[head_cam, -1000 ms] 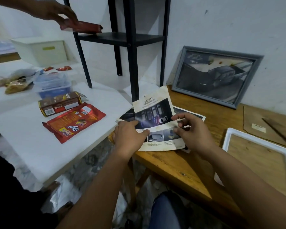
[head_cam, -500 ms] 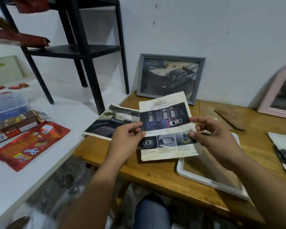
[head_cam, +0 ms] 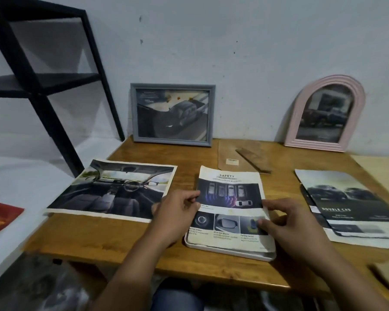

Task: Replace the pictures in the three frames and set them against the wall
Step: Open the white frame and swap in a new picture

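Observation:
The "Safety" car picture (head_cam: pixel 230 198) lies over a white frame (head_cam: pixel 229 252) that rests flat near the table's front edge. My left hand (head_cam: pixel 177 212) pinches the picture's left edge, and my right hand (head_cam: pixel 288 223) presses its right side, thumb on the lower corner. A grey frame (head_cam: pixel 172 114) with a car picture leans on the wall at the back. A pink arched frame (head_cam: pixel 326 113) with a truck picture leans on the wall at the right. A car-interior picture (head_cam: pixel 112 190) lies flat to the left.
A wooden table (head_cam: pixel 94 239) carries everything. A brown backing board (head_cam: pixel 236 153) with a stand strip lies behind the white frame. Several "Double Cab" sheets (head_cam: pixel 350 205) are stacked at the right. A black metal shelf (head_cam: pixel 43 81) stands at the left, and a red packet (head_cam: pixel 0 216) lies on the white surface.
Both hands carried the Safety picture rightward from the table's left corner and lowered it onto the white frame. My view swung right, which brought the pink frame and stacked sheets into sight.

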